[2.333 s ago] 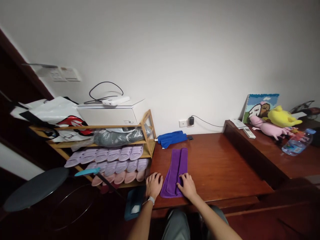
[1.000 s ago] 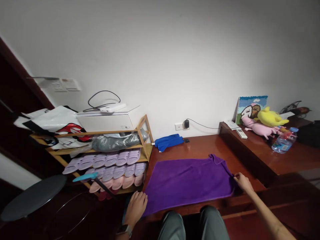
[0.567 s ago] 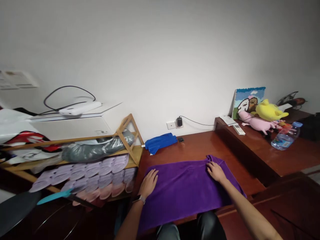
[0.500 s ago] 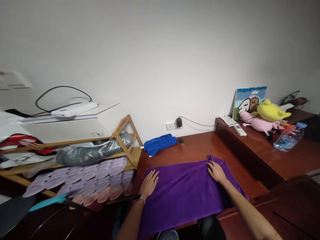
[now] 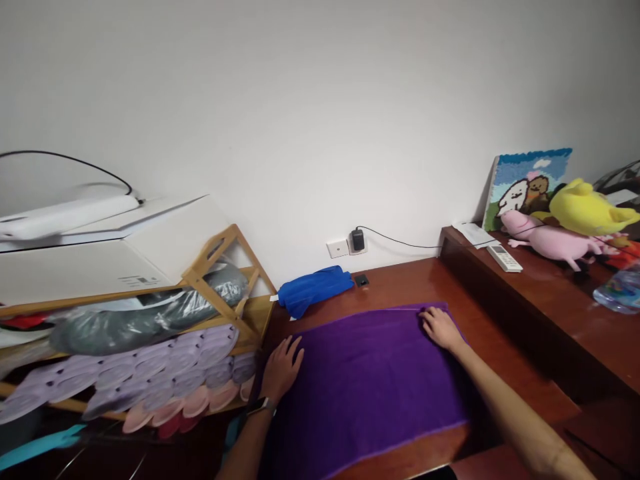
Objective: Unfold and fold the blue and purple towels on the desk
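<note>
A purple cloth [image 5: 365, 387] lies spread over the reddish-brown desk, its surface mostly smooth. My left hand [image 5: 283, 368], with a watch at the wrist, rests on the cloth's left edge, fingers stretched and apart. Near the far right corner, my right hand [image 5: 441, 327] lies on the cloth with slightly bent, parted fingers. Behind the purple cloth, a crumpled blue cloth [image 5: 315, 288] with a white tag sits by the wall.
To the left stands a wooden rack [image 5: 227, 273] with several lilac and pink slippers [image 5: 175, 353] and a white box [image 5: 125, 260] on top. A raised ledge at right holds a remote control [image 5: 505, 259], plush toys [image 5: 590, 208] and a plastic bottle [image 5: 620, 290]. A black charger [image 5: 358, 239] is plugged into the wall.
The bunched far right corner of the purple cloth now lies flatter, and its folds are fewer. My right hand has shifted slightly outward. The view has turned and moved closer.
</note>
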{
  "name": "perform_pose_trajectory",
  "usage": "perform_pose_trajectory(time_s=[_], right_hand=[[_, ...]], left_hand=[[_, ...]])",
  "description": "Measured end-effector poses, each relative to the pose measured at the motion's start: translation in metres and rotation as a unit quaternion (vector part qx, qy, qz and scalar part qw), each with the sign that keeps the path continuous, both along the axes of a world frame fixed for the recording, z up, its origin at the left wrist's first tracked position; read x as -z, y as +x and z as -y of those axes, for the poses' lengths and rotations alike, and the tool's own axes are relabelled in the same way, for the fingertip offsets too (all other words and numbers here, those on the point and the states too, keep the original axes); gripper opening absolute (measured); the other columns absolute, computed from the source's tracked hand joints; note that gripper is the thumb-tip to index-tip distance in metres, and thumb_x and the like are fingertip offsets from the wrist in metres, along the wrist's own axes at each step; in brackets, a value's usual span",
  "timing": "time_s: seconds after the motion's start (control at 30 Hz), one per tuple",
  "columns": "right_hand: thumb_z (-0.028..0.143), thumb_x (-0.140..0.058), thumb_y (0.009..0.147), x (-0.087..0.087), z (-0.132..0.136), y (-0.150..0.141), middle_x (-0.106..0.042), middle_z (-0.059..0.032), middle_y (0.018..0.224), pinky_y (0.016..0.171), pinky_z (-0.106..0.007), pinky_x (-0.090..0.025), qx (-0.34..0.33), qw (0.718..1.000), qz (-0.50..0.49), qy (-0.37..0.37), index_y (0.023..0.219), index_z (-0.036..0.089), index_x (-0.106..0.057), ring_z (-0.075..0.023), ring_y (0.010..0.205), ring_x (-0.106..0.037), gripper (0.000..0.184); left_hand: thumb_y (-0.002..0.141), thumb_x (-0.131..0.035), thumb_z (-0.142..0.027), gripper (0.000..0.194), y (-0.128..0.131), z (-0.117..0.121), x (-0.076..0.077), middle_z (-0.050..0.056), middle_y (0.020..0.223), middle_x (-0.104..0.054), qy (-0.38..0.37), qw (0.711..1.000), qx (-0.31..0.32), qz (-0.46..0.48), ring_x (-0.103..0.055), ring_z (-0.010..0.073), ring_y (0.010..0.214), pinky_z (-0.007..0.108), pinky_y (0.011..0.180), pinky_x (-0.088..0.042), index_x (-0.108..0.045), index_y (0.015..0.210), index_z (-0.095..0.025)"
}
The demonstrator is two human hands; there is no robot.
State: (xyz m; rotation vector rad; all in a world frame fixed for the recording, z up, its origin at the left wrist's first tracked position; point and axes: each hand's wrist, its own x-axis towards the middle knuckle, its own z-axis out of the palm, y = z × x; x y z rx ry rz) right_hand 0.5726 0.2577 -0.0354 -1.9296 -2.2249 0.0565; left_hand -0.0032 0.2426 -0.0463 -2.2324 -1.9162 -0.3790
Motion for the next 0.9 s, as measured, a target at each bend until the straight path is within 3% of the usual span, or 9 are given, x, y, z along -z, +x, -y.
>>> perform_pose_trajectory(time_s=[0.07,0.13,0.27,0.37,0.47,0.57,0.7,0.9], right_hand=[[0.037,-0.037,0.11,0.009,-0.003,-0.009,-0.06,-0.0118,0.161,0.128,-0.044,-0.042,-0.011,1.0,-0.018,-0.007,0.153,0.026,-0.068,-0.0278,0.147,-0.057,0.054],[0.041,-0.041,0.109,0.016,-0.007,-0.014,-0.046,-0.0081,0.175,0.135,-0.051,-0.034,0.046,0.999,-0.016,-0.019,0.164,0.029,-0.057,-0.0308,0.162,-0.043,0.059],[0.048,-0.047,0.106,0.016,-0.005,-0.011,-0.029,-0.0062,0.184,0.136,-0.057,-0.031,0.116,0.991,0.008,-0.067,0.173,0.033,-0.043,-0.0352,0.169,-0.032,0.069],[0.052,-0.05,0.104,0.009,0.017,-0.002,-0.037,-0.0075,0.181,0.132,-0.059,-0.035,0.116,0.99,0.019,-0.076,0.171,0.034,-0.046,-0.0364,0.165,-0.036,0.069],[0.051,-0.049,0.105,0.003,0.046,0.004,-0.051,-0.0104,0.17,0.126,-0.059,-0.041,0.112,0.993,0.029,-0.027,0.156,0.032,-0.065,-0.0373,0.156,-0.046,0.056],[0.047,-0.041,0.11,0.0,0.059,-0.001,-0.065,-0.0152,0.151,0.119,-0.05,-0.048,0.068,0.997,0.014,0.015,0.143,0.027,-0.075,-0.0327,0.137,-0.06,0.051],[0.046,-0.035,0.112,-0.006,0.029,-0.015,-0.07,-0.0156,0.14,0.111,-0.043,-0.052,0.036,0.999,-0.027,-0.031,0.148,0.026,-0.072,-0.0294,0.123,-0.067,0.055],[0.043,-0.031,0.113,-0.021,-0.039,-0.015,-0.063,-0.0189,0.148,0.111,-0.043,-0.05,0.111,0.99,-0.002,-0.084,0.163,0.026,-0.059,-0.031,0.129,-0.066,0.06]], left_hand=[[0.108,-0.044,-0.044,0.058,0.003,-0.011,0.002,0.015,0.166,-0.062,-0.024,1.0,-0.003,-0.009,-0.057,0.034,0.154,0.057,0.129,-0.046,-0.065,0.157,-0.023],[0.107,-0.047,-0.046,0.06,0.004,-0.02,0.003,0.014,0.172,-0.055,-0.041,0.999,-0.016,-0.018,-0.051,0.0377,0.159,0.063,0.131,-0.041,-0.061,0.161,-0.027],[0.107,-0.049,-0.051,0.062,0.006,-0.015,0.005,0.012,0.177,-0.048,-0.064,0.997,-0.021,-0.028,-0.045,0.0407,0.163,0.068,0.131,-0.037,-0.055,0.166,-0.031],[0.107,-0.049,-0.056,0.065,0.004,0.01,0.013,0.012,0.179,-0.045,-0.061,0.998,-0.004,-0.032,-0.042,0.0402,0.165,0.067,0.132,-0.036,-0.052,0.168,-0.032],[0.108,-0.048,-0.056,0.064,0.001,0.036,0.02,0.01,0.179,-0.045,-0.063,0.997,-0.001,-0.037,-0.041,0.0383,0.166,0.066,0.134,-0.033,-0.052,0.168,-0.034],[0.109,-0.046,-0.053,0.062,0.002,0.039,0.019,0.009,0.179,-0.045,-0.078,0.996,-0.002,-0.036,-0.04,0.0358,0.167,0.064,0.136,-0.032,-0.052,0.168,-0.033],[0.109,-0.045,-0.051,0.064,0.011,0.003,0.006,0.011,0.18,-0.043,-0.109,0.994,-0.012,-0.028,-0.04,0.0358,0.167,0.064,0.136,-0.032,-0.049,0.17,-0.029],[0.108,-0.043,-0.047,0.063,0.019,-0.051,0.002,0.015,0.176,-0.048,-0.084,0.996,-0.038,-0.02,-0.045,0.0383,0.164,0.067,0.133,-0.035,-0.054,0.166,-0.026]])
